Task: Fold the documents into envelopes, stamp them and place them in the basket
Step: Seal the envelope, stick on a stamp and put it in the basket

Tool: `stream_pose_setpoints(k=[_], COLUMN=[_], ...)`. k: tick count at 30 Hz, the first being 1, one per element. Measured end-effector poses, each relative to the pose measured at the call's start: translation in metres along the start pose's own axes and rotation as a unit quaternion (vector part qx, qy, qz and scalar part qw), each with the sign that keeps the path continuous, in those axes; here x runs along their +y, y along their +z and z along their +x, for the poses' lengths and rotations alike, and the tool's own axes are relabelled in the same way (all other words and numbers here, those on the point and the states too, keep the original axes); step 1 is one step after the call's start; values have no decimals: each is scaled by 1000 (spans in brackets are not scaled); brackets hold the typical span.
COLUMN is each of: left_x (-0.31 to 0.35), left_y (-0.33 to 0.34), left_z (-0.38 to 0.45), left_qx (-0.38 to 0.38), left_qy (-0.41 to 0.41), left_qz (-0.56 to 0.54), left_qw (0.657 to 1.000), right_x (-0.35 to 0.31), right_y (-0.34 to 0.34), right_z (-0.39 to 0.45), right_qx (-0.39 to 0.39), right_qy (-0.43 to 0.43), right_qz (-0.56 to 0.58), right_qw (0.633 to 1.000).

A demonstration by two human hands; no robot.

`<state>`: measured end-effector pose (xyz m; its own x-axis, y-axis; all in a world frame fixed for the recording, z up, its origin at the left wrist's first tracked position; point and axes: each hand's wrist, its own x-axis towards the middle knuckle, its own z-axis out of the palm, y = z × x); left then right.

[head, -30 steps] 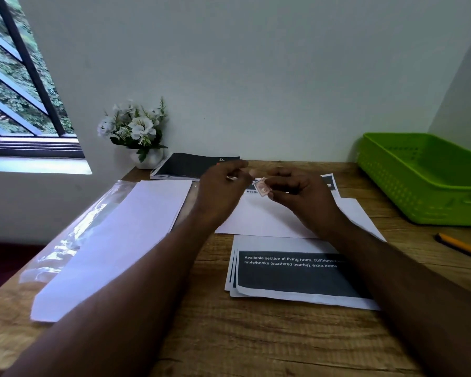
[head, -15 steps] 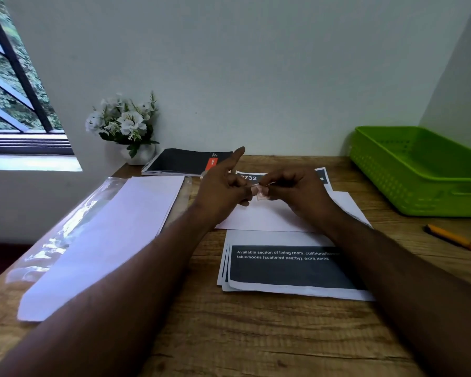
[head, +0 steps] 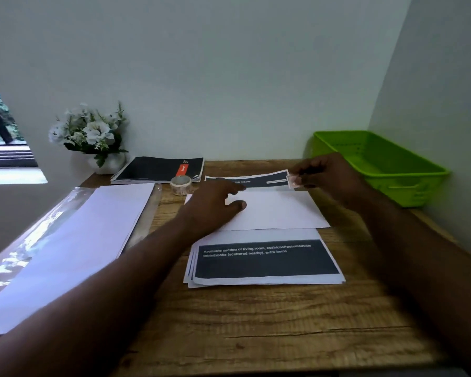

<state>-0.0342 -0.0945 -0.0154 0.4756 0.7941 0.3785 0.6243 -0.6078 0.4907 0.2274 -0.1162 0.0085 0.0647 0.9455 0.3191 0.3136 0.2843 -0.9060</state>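
Note:
My right hand (head: 321,175) pinches a small pink stamp (head: 293,182) just above the far right corner of a white envelope (head: 278,210) lying in the middle of the desk. My left hand (head: 215,205) rests flat, fingers spread, on the envelope's left end. A printed sheet with a dark band (head: 256,180) pokes out behind the envelope. In front of it lies a stack of folded printed documents (head: 264,261). The green basket (head: 378,170) stands at the far right against the wall, with nothing visible in it.
A roll of stamps (head: 180,184) sits behind my left hand. A pile of blank envelopes (head: 74,238) on a clear plastic sleeve (head: 22,254) covers the left side. A black notebook (head: 158,170) and a white flower pot (head: 93,137) stand at the back.
My hands, together around the stamp before, have parted: the right one carried the stamp to the right, the left dropped flat onto the envelope. The view has shifted left.

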Motion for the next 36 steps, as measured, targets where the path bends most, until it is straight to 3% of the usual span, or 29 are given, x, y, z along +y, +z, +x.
stream_pose_setpoints(k=[3, 8, 12, 23, 36], left_x=[27, 59, 50, 31, 31], left_y=[8, 41, 69, 89, 92], left_z=[15, 50, 59, 56, 61], left_qx=[-55, -72, -85, -35, -96], left_qy=[47, 75, 58, 125, 118], left_qz=[35, 53, 73, 62, 179], left_qw=[997, 993, 992, 990, 972], right_x=[12, 21, 28, 44, 57], right_y=[-16, -12, -5, -10, -4], right_z=[-7, -8, -9, -1, 2], right_qx=[22, 66, 93, 79, 99], right_qy=[8, -3, 7, 14, -14], right_qz=[-27, -26, -21, -92, -142], right_qw=[999, 997, 995, 993, 985])
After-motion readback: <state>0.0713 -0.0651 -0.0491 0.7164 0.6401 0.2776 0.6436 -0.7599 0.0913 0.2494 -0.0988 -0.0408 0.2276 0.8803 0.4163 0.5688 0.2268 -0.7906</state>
